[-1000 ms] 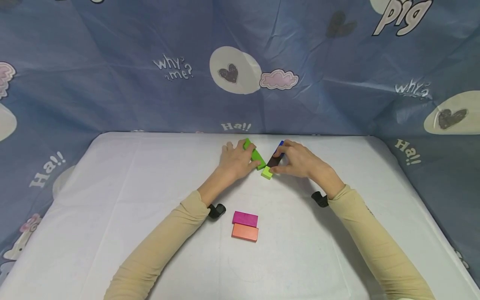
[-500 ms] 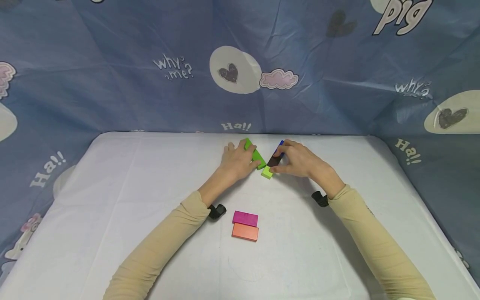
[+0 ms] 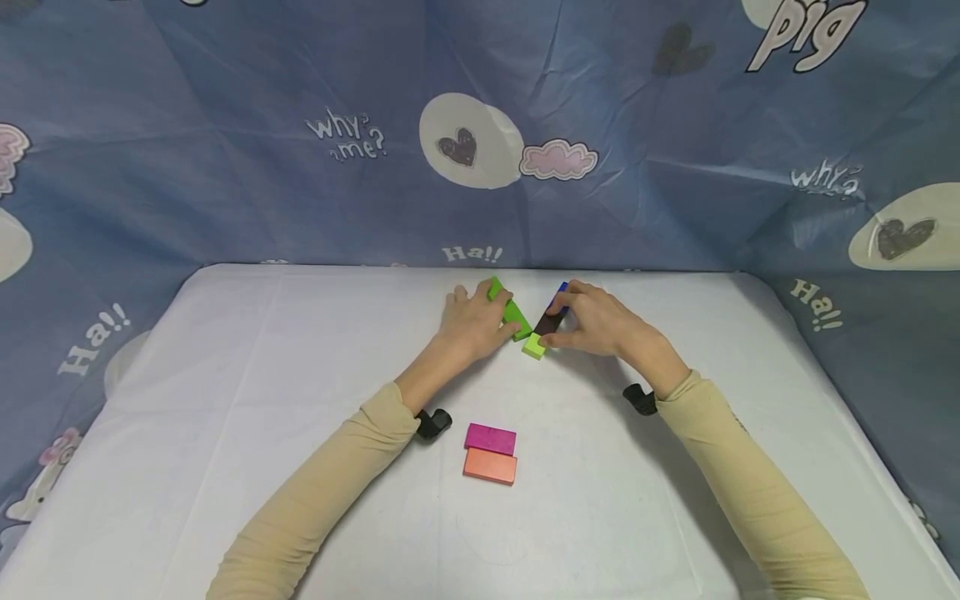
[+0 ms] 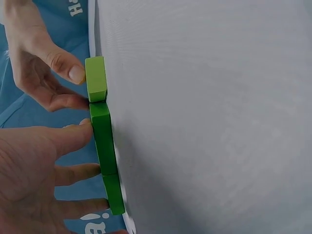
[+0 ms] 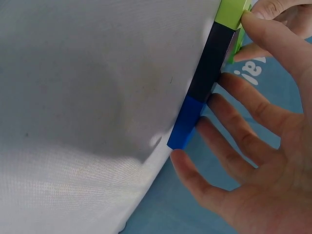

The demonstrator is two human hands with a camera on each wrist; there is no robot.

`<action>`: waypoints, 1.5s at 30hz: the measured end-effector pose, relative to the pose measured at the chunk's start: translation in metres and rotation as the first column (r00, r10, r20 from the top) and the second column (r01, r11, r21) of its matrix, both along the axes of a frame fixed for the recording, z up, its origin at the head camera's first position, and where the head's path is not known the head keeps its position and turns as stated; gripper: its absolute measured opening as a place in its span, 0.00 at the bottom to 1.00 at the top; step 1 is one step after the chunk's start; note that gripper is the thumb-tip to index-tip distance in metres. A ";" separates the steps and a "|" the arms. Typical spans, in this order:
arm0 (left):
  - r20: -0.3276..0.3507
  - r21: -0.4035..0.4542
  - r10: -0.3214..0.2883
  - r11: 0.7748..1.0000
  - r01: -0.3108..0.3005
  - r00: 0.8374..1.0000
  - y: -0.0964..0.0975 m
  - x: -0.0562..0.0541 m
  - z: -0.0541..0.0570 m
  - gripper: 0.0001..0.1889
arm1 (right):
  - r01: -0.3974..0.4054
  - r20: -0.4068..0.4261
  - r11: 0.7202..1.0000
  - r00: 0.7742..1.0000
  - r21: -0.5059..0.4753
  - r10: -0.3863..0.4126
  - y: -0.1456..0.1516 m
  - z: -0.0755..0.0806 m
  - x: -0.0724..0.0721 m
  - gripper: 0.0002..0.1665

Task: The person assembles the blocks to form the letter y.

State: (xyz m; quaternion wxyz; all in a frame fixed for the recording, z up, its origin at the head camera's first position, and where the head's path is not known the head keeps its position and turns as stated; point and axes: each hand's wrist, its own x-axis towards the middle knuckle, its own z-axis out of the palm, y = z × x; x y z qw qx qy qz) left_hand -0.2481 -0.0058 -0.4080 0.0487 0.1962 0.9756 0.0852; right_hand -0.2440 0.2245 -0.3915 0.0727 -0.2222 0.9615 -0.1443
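Observation:
Two green blocks [image 4: 104, 141] lie end to end in a slanting row on the white table, with my left hand [image 3: 472, 323] beside them. Its thumb and fairly straight fingers touch one side of that row. Opposite, a black block [image 5: 210, 61] and a blue block [image 5: 186, 122] form another slanting row. My right hand [image 3: 596, 321] touches this row's outer side with spread fingers, its thumb tip at the lime block [image 3: 534, 346]. That lime block sits at the near point where both rows meet in a V shape. My fingers partly cover both rows in the head view.
Nearer the front of the white table [image 3: 337, 350], a magenta block [image 3: 491, 438] and an orange block [image 3: 490, 466] lie side by side, touching. A blue printed cloth [image 3: 300, 200] rises behind the table's back edge and along its sides.

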 end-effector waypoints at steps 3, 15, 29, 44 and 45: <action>-0.002 0.005 -0.002 1.000 0.002 1.000 0.000 0.001 0.000 0.34 | 0.002 0.000 1.000 1.000 0.001 -0.002 0.000 0.000 0.000 0.34; 0.008 0.012 -0.002 1.000 0.002 1.000 -0.004 0.002 0.000 0.34 | -0.002 0.005 1.000 1.000 0.019 0.002 -0.002 0.001 0.000 0.35; -0.004 0.032 -0.058 0.998 0.058 0.998 -0.014 0.019 0.013 0.32 | -0.010 -0.006 0.998 1.000 0.060 0.011 -0.002 0.001 0.001 0.34; -0.030 -0.004 -0.155 0.988 0.155 0.987 -0.038 0.065 0.026 0.26 | -0.015 0.002 0.997 1.000 0.081 0.014 -0.003 0.001 0.003 0.33; -0.027 -0.005 -0.159 0.987 0.159 0.987 -0.040 0.068 0.026 0.26 | -0.015 0.001 0.996 1.000 0.084 0.015 -0.003 0.001 0.003 0.33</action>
